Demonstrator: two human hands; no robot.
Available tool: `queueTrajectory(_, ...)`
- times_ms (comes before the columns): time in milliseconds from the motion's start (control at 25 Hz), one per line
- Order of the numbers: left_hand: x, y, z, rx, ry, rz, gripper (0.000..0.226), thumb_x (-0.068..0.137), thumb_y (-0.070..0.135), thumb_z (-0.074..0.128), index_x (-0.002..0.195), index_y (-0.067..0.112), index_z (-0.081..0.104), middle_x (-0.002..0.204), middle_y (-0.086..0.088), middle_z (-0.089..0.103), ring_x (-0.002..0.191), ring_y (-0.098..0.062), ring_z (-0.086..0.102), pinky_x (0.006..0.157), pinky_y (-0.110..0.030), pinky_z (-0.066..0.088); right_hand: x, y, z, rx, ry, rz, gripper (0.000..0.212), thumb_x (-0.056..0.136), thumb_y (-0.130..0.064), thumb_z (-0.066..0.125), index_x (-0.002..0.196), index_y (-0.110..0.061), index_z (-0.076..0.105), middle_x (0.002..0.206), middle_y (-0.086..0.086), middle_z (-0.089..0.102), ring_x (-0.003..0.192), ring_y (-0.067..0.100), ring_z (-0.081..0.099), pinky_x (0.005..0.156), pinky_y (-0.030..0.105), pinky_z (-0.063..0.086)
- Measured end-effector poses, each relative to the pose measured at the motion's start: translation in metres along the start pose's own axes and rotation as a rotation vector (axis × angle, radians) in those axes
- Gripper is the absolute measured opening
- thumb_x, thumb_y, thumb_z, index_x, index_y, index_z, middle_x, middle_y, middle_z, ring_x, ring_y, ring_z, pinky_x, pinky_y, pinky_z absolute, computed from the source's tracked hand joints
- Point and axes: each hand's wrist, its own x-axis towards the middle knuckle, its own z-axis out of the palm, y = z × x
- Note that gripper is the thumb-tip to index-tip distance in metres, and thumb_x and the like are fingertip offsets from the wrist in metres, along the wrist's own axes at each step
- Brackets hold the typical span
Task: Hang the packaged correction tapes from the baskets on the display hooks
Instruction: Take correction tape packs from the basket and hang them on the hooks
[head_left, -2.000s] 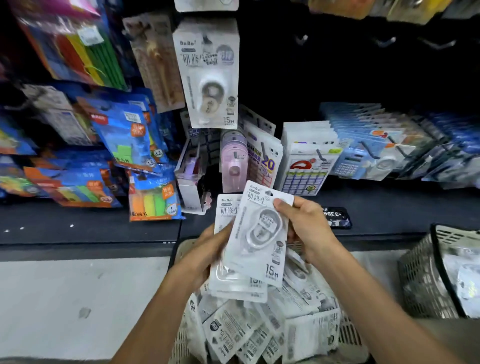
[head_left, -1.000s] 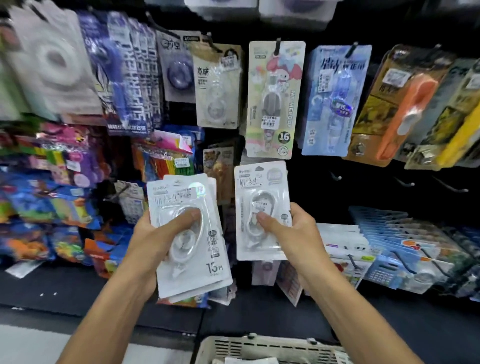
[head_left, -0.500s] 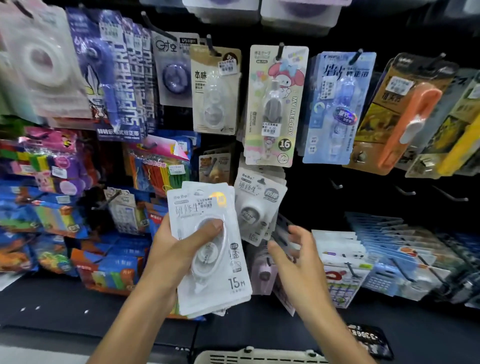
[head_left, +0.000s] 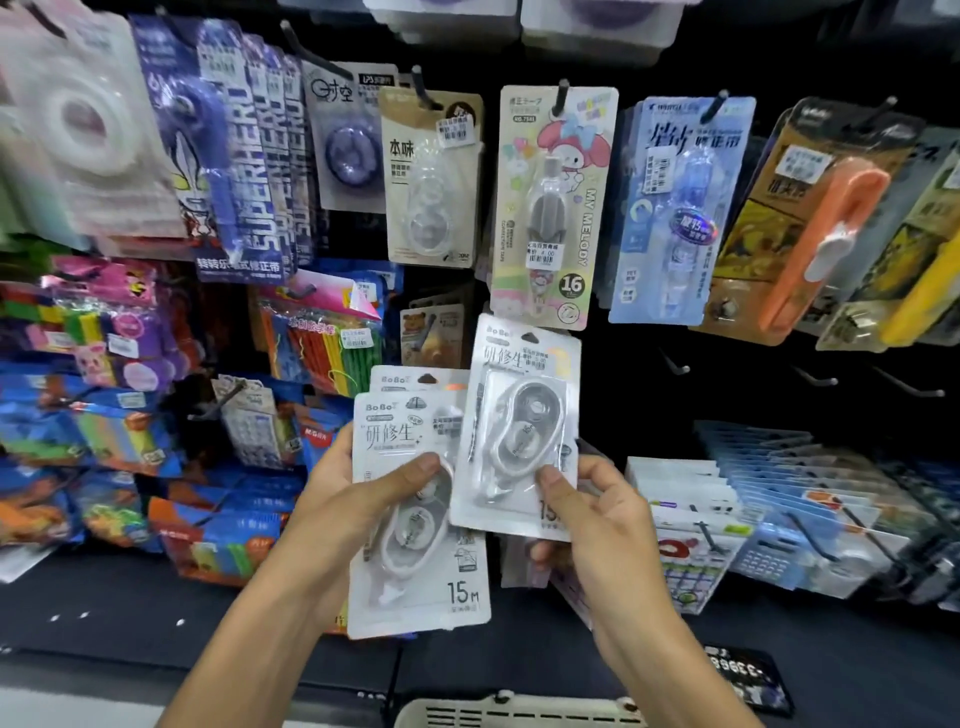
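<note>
1. Gripping a stack of packs (head_left: 418, 512), the left hand (head_left: 340, 506) could let lower ones slide out toward the basket (head_left: 514, 714).
2. The right hand (head_left: 597, 514) pinches one pack (head_left: 519, 428) by its bottom edge.
3. Its hang hole may miss the hook behind, hidden here.

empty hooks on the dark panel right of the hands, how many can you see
4 show: one just right of the single pack, then two further right, and one lower, over the white packs. Others may be hidden behind hanging stock.

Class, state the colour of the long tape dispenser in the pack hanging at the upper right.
Orange dispenser with a white tip, seen in the head view.
</note>
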Motion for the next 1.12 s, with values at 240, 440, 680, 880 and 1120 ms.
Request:
queueTrajectory(240,-0.003,0.012,-0.017,-0.083,0.178,0.110,0.057,0.068,0.018,0.080,0.123,0.017,0.066,0.107,-0.006,0.080,0.086,-0.025,0.079,0.057,-0.032,0.062,-0.007,0.004,-0.016,-0.320,0.050,-0.149,0.013,0.098,-0.032,0.059,0.090,-0.041,0.065,0.052,-0.001,0.058,0.039,0.009,0.047,0.041,0.018,0.037)
queueTrajectory(440,-0.003,0.007,-0.007,-0.096,0.227,0.119,0.060,0.066,0.023,0.082,0.124,0.017,0.065,0.107,-0.004,0.080,0.088,-0.025,0.079,0.060,-0.033,0.062,0.014,0.015,-0.009,-0.133,0.130,0.198,0.014,0.095,-0.026,0.068,0.104,-0.017,0.061,0.061,0.004,0.068,0.042,0.011,0.048,0.038,0.023,0.035)
queueTrajectory(680,-0.003,0.000,0.003,-0.062,0.314,0.206,0.068,0.053,0.035,0.090,0.115,0.027,0.062,0.104,0.005,0.080,0.089,-0.019,0.079,0.065,-0.036,0.062,0.002,0.036,-0.015,-0.115,0.043,0.217,0.023,0.090,-0.030,0.073,0.111,-0.029,0.063,0.099,0.005,0.076,0.069,0.017,0.067,0.051,0.029,0.053)
queueTrajectory(880,-0.011,-0.007,0.018,0.102,0.215,0.337,0.072,0.053,0.040,0.094,0.116,0.030,0.060,0.109,0.005,0.079,0.095,-0.014,0.077,0.069,-0.028,0.063,-0.008,0.015,0.018,-0.261,-0.335,-0.144,0.011,0.090,-0.037,0.072,0.101,-0.035,0.069,0.094,-0.004,0.078,0.084,0.011,0.073,0.071,0.024,0.058)
queueTrajectory(1120,-0.004,-0.006,0.020,-0.139,0.214,0.118,0.021,0.097,0.034,0.064,0.117,0.031,0.073,0.114,0.002,0.079,0.101,-0.021,0.076,0.080,-0.041,0.061,-0.008,0.007,0.008,-0.234,-0.173,-0.200,0.013,0.102,-0.029,0.057,0.092,-0.036,0.062,0.081,0.001,0.076,0.060,0.009,0.067,0.049,0.029,0.052)
